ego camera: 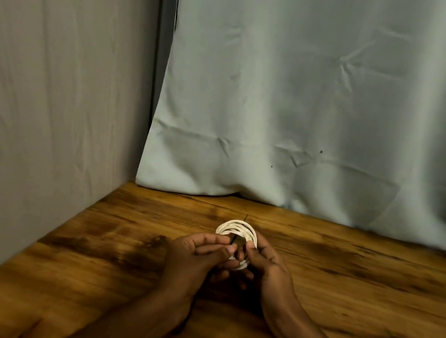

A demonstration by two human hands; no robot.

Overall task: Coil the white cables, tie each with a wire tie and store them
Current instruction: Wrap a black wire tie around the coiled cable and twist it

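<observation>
**Tie half-threaded, coil pinched between both hands**

We see one white cable coil held up off the wooden table, caught between the two hands. The far arc of the loops rises beyond the fingertips, while the near arc drops behind the knuckles and shows again just under the right hand's fingers. We read the coil as standing roughly on edge, its opening facing us, with its wide axis running from one hand across to the other.

The left hand has thumb and forefinger closed in a pinch on a thin dark wire tie, just at the coil's near-left rim. The right hand curls its fingers round the right side of the bundle and grips it. A dark sliver also pokes up just past the far rim of the coil; we take it for the tie's other end, though it is too fine to be sure.

So the tie seems to run from the left fingertips away through or across the loops, crosswise to the strands. We judge the tying step is in hand, and the left hand, already on the tie, is better placed to wrap it; the right would steady the bundle. No storage place is visible to us. A pale cloth backdrop hangs beyond the coil.
</observation>
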